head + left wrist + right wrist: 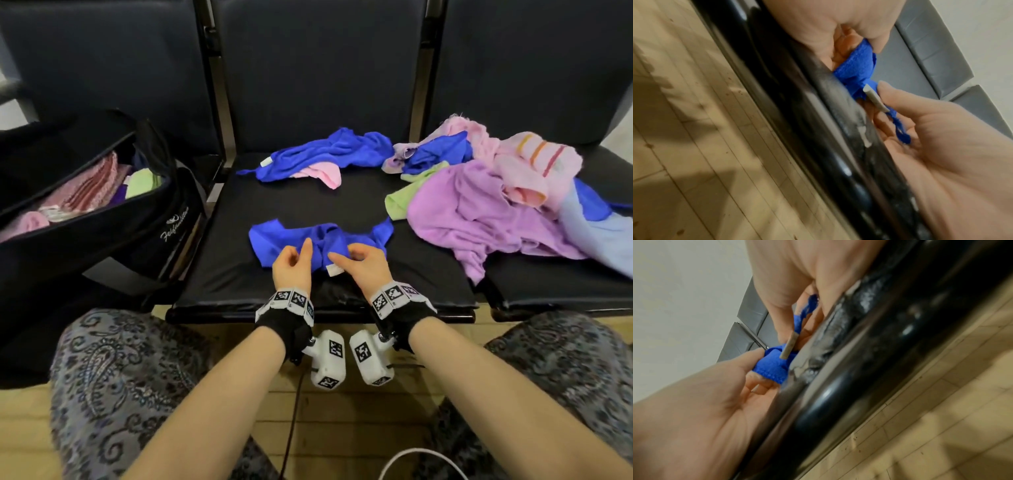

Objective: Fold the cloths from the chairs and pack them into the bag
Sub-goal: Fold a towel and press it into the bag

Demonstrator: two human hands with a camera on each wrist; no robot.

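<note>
A blue cloth (356, 236) lies crumpled on the middle chair seat (308, 202). My left hand (294, 263) and right hand (359, 260) meet at its near edge. In the left wrist view my left hand (892, 104) pinches the cloth's corner beside the white label (873, 97). In the right wrist view my right hand (751, 368) pinches a bunched fold of the blue cloth (770, 368) between thumb and fingers. The open black bag (120, 233) stands on the left chair with folded pink and green cloths (85, 192) inside.
Another blue cloth (325, 154) with a pink one lies at the back of the middle seat. A pile of purple (479, 212), pink, green and pale blue cloths covers the right seat. My patterned knees, the wooden floor (342, 428) and a white cable (421, 455) are below.
</note>
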